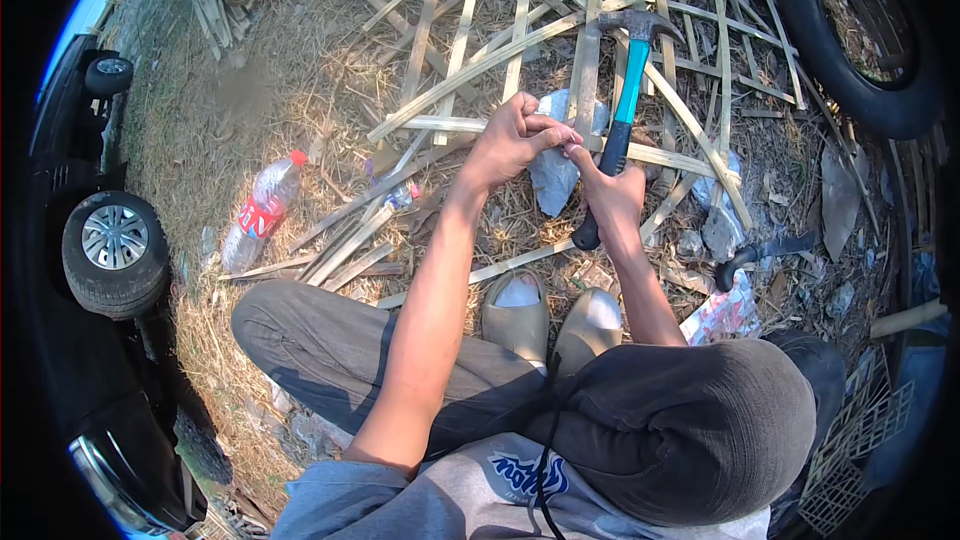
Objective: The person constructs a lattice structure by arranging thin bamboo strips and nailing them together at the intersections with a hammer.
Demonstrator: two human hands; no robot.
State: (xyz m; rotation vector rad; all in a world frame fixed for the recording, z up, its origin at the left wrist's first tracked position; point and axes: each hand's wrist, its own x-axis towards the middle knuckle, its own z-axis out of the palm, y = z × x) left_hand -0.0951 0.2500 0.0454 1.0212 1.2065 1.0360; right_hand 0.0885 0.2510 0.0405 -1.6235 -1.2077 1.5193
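My left hand is closed in a pinch, its fingertips meeting those of my right hand over a crossing of bamboo strips. Whatever lies between the fingertips is too small to make out. My right hand is closed about the black grip of a claw hammer, whose teal shaft and steel head point away from me over the strips. Beneath both hands spreads an open lattice of pale bamboo strips. A grey stone sits under the crossing.
A plastic bottle with a red cap lies left. Loose strips are near my sandals. At right are a black tyre, stones and a dark curved-handled tool. A black vehicle's wheel stands far left.
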